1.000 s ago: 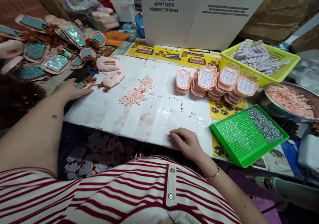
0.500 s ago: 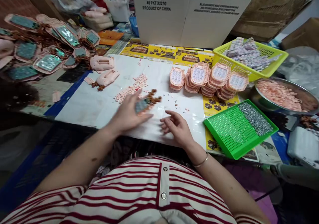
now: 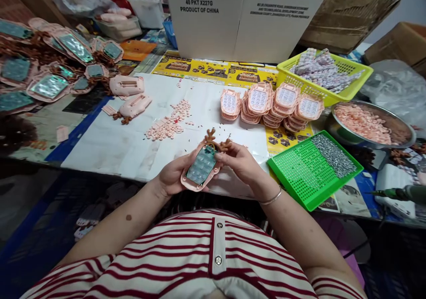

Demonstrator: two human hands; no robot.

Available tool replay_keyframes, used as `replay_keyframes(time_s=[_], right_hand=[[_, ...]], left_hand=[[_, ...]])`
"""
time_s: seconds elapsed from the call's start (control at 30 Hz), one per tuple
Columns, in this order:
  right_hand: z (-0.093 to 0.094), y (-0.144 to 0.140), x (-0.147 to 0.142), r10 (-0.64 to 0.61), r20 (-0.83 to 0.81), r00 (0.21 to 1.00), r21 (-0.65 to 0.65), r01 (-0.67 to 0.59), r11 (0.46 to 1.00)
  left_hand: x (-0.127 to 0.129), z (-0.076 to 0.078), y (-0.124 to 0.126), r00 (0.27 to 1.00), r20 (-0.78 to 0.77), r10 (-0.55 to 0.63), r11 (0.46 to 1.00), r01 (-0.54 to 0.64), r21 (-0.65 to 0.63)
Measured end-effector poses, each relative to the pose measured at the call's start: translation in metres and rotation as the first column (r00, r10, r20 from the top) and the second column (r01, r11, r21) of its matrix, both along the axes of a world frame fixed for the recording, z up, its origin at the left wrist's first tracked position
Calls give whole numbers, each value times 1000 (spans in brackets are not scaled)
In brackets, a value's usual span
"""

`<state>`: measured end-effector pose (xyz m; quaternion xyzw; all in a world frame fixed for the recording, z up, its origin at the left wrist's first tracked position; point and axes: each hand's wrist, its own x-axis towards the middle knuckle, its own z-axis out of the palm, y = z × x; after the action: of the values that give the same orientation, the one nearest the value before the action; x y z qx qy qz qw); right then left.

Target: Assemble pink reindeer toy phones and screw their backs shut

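A pink toy phone shell (image 3: pixel 202 166) with a greenish circuit board and brown antlers is held face up above the front of the white sheet (image 3: pixel 109 148). My left hand (image 3: pixel 173 175) is closed round its left side and underside. The fingers of my right hand (image 3: pixel 244 161) grip its upper right edge by the antlers, the thumb resting near the board's corner. Behind the toy lies a scatter of small pink pieces (image 3: pixel 169 123). Two closed pink shells (image 3: pixel 133 107) rest at the sheet's left. Stacks of pink keypad panels (image 3: pixel 259 101) stand at the right.
On the right are a green tray (image 3: pixel 296 172) with screws (image 3: pixel 333 155), a metal bowl (image 3: pixel 411 141) of pink parts, a yellow basket (image 3: pixel 349 96) and a power screwdriver (image 3: pixel 399 194). More boarded shells (image 3: pixel 49 86) pile up at left. A large carton (image 3: pixel 239 24) stands behind.
My left hand has brought the toy phone shell right and nearer to me. My right hand, free before, has closed on its upper right edge. The view has shifted slightly.
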<state>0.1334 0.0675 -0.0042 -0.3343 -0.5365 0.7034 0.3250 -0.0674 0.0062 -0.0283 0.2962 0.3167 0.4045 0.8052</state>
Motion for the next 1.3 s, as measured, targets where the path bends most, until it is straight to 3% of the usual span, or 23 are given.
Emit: replay_keyframes(time_s=[0.03,0.1,0.17,0.2,0.23,0.3,0.4,0.53,0.7,0.83,0.97,1.03,1.1,1.13,1.17,1.23,1.27,1.3], right_hand=[[6,8,-1,5,115,993,101,-16,995],[18,27,-3,-186,380,906,388,27,921],[29,48,-5,-485,554,677,657,2,754],[33,59,-7,-579,609,542,721,-75,688],[36,68,-9,-625,660,416,733,-174,658],[38,84,-16,-641,741,200,665,-358,656],[35,96,-24,-632,774,40,568,-485,665],[33,88,-24,-658,753,4,544,-566,619],[34,40,-13,-685,728,32,499,-710,497],[27,-11,-5,-637,755,153,467,-809,358],[24,-45,6,-636,714,291,521,-829,205],[24,-54,14,-607,708,362,563,-808,175],[24,-57,23,-540,712,448,636,-737,228],[23,-58,28,-507,697,507,692,-661,291],[21,-58,33,-485,655,580,754,-539,375],[14,-56,38,-483,483,730,798,-139,587],[10,-55,39,-479,376,793,706,89,702],[5,-54,37,-450,273,851,525,260,810]], left_hand=[[-1,-3,0,996,83,-31,999,35,-38],[-3,-8,0,983,183,0,998,10,-57],[-5,-10,2,968,234,87,995,-74,-66],[-7,-10,4,960,249,125,991,-110,-74],[-8,-10,5,953,260,154,987,-137,-82],[-10,-10,8,942,281,184,982,-166,-87],[-10,-9,12,928,308,210,978,-196,-74],[-7,-8,16,915,309,259,966,-246,-79],[-5,0,17,890,280,361,930,-364,-41],[-5,6,12,893,238,381,920,-391,-8],[-8,6,-1,939,134,318,948,-319,-13],[-11,6,-8,957,87,278,961,-276,-29],[-16,8,-14,967,60,247,969,-245,-33],[-18,9,-16,971,56,231,973,-230,-24],[-19,11,-19,975,56,213,977,-213,-10],[-20,14,-23,984,61,166,986,-168,25],[-19,16,-25,988,65,140,989,-143,43],[-17,18,-27,991,65,115,991,-119,59]])
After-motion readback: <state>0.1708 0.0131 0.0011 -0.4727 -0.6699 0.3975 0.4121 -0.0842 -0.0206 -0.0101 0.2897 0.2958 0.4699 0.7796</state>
